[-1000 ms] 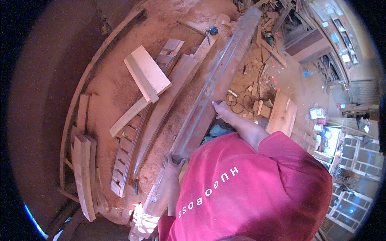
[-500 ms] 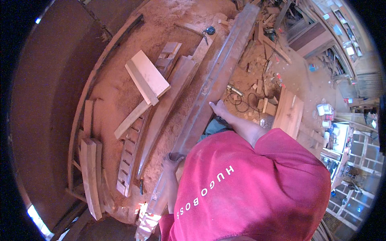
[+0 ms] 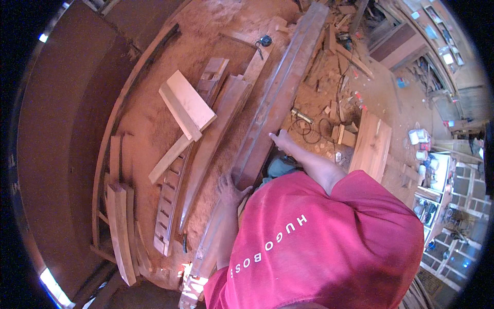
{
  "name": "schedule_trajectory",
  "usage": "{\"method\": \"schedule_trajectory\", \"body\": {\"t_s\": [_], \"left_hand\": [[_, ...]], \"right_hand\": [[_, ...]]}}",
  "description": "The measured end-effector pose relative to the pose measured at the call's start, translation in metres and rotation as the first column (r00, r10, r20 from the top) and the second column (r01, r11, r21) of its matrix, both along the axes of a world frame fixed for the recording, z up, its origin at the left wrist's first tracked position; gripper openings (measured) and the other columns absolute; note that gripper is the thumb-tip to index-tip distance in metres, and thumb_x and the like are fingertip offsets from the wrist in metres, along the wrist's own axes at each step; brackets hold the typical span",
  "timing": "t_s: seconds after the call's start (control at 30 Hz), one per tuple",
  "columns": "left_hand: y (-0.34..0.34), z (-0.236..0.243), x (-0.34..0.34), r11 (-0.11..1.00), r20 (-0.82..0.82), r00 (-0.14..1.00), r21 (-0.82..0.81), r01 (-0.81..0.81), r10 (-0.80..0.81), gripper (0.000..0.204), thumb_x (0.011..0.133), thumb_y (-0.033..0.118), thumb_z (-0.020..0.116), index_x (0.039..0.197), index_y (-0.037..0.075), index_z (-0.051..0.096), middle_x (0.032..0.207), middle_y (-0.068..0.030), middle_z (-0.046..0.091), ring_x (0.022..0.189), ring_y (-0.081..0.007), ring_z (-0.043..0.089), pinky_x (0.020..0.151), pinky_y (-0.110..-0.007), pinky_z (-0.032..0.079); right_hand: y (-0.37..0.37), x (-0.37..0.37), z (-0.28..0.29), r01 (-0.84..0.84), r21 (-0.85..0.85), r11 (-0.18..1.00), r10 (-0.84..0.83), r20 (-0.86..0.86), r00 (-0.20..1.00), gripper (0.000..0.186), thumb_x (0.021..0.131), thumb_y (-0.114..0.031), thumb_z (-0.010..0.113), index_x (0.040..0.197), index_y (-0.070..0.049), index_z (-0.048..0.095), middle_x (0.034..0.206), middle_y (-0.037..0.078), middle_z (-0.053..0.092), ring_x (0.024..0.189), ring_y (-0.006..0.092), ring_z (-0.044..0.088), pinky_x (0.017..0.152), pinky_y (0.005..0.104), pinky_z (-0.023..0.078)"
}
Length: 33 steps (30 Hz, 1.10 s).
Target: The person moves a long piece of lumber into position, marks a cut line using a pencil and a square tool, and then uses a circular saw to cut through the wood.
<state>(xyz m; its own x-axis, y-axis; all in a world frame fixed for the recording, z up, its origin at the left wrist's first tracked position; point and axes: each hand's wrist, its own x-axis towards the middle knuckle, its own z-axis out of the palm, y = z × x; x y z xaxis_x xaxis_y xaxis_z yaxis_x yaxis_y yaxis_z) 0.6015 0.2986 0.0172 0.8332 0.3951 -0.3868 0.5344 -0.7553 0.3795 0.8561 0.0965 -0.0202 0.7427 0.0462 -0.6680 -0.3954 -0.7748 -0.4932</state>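
Observation:
A long reddish-brown board [image 3: 278, 92] with metallic-looking strips along it runs diagonally beside my body. My left hand [image 3: 231, 193] lies on its lower part, fingers stretched out and spread. Farther up, my right hand [image 3: 280, 141] grips the board's right edge; some of those fingers are hidden. Left of the board, on a sawdust-covered surface [image 3: 134, 103], lie a curved dark plank [image 3: 216, 134], a slotted wooden piece [image 3: 170, 201] and a pale short board [image 3: 188, 100] crossed over a batten [image 3: 167, 159].
Curved timbers [image 3: 121, 232] lie at the lower left beside a long curved rail [image 3: 126, 85]. A tape measure [image 3: 265, 41] sits at the top. Offcuts, cables [image 3: 309, 131], a wide plank [image 3: 370, 144], white buckets [image 3: 418, 138] and a piled workbench [image 3: 432, 175] are on the right.
My left hand has moved up along the board, and its fingers have straightened. My right hand stays at the edge. The surrounding scene has shifted slightly in view.

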Motion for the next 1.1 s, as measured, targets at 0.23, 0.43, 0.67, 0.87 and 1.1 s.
{"method": "schedule_trajectory", "body": {"t_s": [0.23,0.43,0.67,0.87,1.1], "left_hand": [[-0.033,0.004,0.063,0.999,0.024,0.999,0.019,0.044,-0.044,0.125,0.059,0.075,0.074,0.156,0.018,0.02,0.16,-0.0181,0.021,0.149,-0.0378,0.013,0.118,-0.061,0.01],[-0.049,0.014,0.119,1.0,0.081,0.997,-0.005,0.002,-0.001,0.123,0.059,0.072,0.076,0.155,0.017,0.022,0.16,-0.0182,0.02,0.149,-0.0388,0.013,0.117,-0.062,0.011],[-0.076,0.006,0.208,0.999,0.07,0.997,0.021,-0.03,0.028,0.121,0.06,0.071,0.076,0.155,0.017,0.024,0.16,-0.0184,0.018,0.149,-0.039,0.014,0.117,-0.063,0.013],[-0.105,0.009,0.309,0.999,-0.006,0.999,0.006,-0.044,0.044,0.127,0.056,0.071,0.079,0.155,0.015,0.023,0.16,-0.0195,0.018,0.149,-0.0397,0.014,0.116,-0.064,0.012],[-0.135,0.018,0.387,0.999,-0.164,0.986,-0.018,-0.032,0.028,0.128,0.054,0.066,0.083,0.155,0.015,0.022,0.161,-0.0213,0.014,0.149,-0.0396,0.014,0.116,-0.064,0.012]], "right_hand": [[-0.021,0.033,0.026,-0.48,-0.294,0.827,0.506,0.014,0.863,0.048,0.089,-0.044,0.061,0.103,0.0,0.068,0.104,0.023,0.07,0.092,0.0379,0.07,0.085,0.0491,0.053],[-0.006,0.098,0.064,-0.542,-0.356,0.762,0.641,0.287,0.712,0.035,0.088,-0.038,0.063,0.1,-0.006,0.068,0.103,0.019,0.07,0.098,0.0376,0.067,0.084,0.0504,0.053],[-0.018,0.272,0.051,-0.493,-0.339,0.801,0.595,0.536,0.599,0.033,0.088,-0.033,0.063,0.11,-0.01,0.061,0.111,0.015,0.066,0.104,0.0361,0.063,0.088,0.0497,0.051],[-0.006,0.499,0.011,-0.377,-0.492,0.785,0.616,0.688,0.385,0.044,0.082,-0.027,0.069,0.121,-0.011,0.058,0.118,0.013,0.06,0.109,0.0366,0.059,0.087,0.0475,0.053],[0.028,0.618,-0.023,-0.403,-0.698,0.591,0.801,0.452,0.392,0.034,0.088,-0.02,0.06,0.121,-0.013,0.057,0.117,0.012,0.059,0.106,0.0348,0.061,0.083,0.0478,0.055]]}}
